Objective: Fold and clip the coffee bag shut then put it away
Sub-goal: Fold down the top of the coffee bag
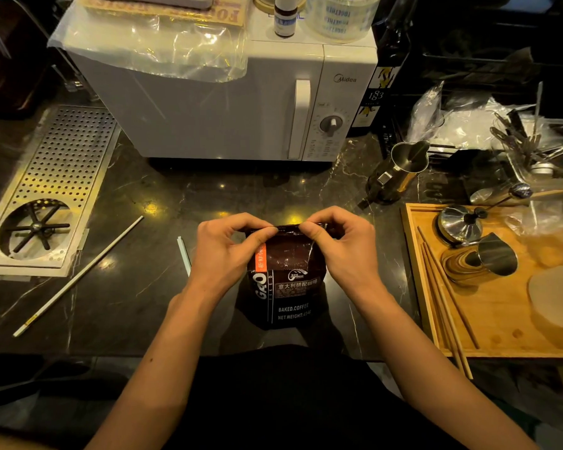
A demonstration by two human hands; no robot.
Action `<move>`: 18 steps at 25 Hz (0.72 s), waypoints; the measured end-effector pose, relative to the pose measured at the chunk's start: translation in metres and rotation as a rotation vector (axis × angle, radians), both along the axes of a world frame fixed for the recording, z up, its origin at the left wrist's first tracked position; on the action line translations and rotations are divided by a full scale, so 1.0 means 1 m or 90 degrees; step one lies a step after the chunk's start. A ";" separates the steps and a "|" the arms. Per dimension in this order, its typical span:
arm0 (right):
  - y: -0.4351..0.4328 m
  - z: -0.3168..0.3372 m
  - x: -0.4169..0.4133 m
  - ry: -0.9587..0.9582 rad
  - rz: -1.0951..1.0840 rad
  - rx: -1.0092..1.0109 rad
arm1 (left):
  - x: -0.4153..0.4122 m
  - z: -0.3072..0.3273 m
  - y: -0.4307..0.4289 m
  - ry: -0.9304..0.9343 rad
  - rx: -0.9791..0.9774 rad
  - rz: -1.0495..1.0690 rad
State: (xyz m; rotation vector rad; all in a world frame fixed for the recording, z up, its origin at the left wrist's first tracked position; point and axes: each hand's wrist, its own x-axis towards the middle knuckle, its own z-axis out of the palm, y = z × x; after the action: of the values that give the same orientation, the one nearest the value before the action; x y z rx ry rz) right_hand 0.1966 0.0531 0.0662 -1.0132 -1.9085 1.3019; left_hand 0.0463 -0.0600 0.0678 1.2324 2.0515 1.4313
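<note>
A dark brown coffee bag (288, 280) with white print stands upright on the black marble counter, near its front edge. My left hand (225, 251) pinches the left end of the bag's top edge, and my right hand (342, 246) pinches the right end. The top strip is pressed flat between thumbs and forefingers. A long white clip bar (78, 276) lies diagonally on the counter to the left. A shorter white clip piece (184, 254) lies just left of my left hand.
A white microwave (228, 102) stands behind the bag. A perforated metal drip tray (49, 190) is set into the counter at left. At right, a wooden tray (488, 319) holds chopsticks, metal cups and a tamper; a steel pitcher (403, 167) stands beyond it.
</note>
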 end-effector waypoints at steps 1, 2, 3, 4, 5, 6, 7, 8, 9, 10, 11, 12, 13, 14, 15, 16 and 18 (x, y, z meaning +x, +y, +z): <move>0.000 0.000 -0.001 -0.004 -0.003 -0.001 | 0.001 -0.001 0.000 -0.007 0.001 0.005; 0.001 0.000 -0.002 -0.007 0.000 0.001 | 0.002 -0.002 0.000 -0.022 0.001 0.017; 0.001 0.000 -0.002 -0.007 0.007 0.001 | 0.002 -0.003 0.000 -0.047 0.003 0.036; 0.002 0.000 -0.001 -0.005 0.016 0.000 | 0.003 -0.004 0.000 -0.076 0.008 0.060; 0.003 0.000 0.000 -0.004 0.023 0.000 | 0.003 -0.006 0.000 -0.104 0.016 0.084; 0.005 0.001 0.002 -0.002 0.030 0.000 | 0.003 -0.007 -0.001 -0.126 0.021 0.102; 0.005 0.000 0.004 -0.003 0.035 0.000 | 0.003 -0.008 0.000 -0.140 0.022 0.109; 0.006 0.000 0.006 -0.004 0.036 0.002 | 0.003 -0.009 0.000 -0.148 0.019 0.103; 0.006 -0.001 0.007 -0.008 0.031 0.007 | 0.002 -0.010 0.000 -0.150 0.015 0.091; 0.005 -0.001 0.007 -0.011 0.019 0.013 | 0.002 -0.010 0.000 -0.152 0.013 0.077; 0.003 -0.002 0.006 -0.009 0.003 0.018 | 0.002 -0.011 -0.001 -0.152 0.015 0.067; 0.002 -0.002 0.005 -0.002 -0.014 0.018 | 0.002 -0.012 -0.001 -0.155 0.016 0.061; 0.000 -0.003 0.004 0.010 -0.031 0.013 | 0.002 -0.013 -0.002 -0.161 0.014 0.057; -0.002 -0.004 0.003 0.022 -0.046 0.004 | 0.002 -0.013 -0.002 -0.174 0.011 0.054; -0.003 -0.005 0.002 0.031 -0.057 -0.006 | 0.003 -0.014 -0.002 -0.194 0.010 0.053; -0.004 -0.006 0.002 0.037 -0.064 -0.012 | 0.003 -0.014 -0.002 -0.218 0.011 0.054; -0.004 -0.007 0.001 0.040 -0.067 -0.018 | 0.001 -0.016 -0.004 -0.252 0.010 0.053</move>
State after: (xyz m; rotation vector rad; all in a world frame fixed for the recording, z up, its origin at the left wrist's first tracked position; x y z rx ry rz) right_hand 0.1981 0.0488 0.0594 -1.0603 -1.7711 1.2885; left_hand 0.0477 -0.0642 0.0514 0.7951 1.8382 1.5832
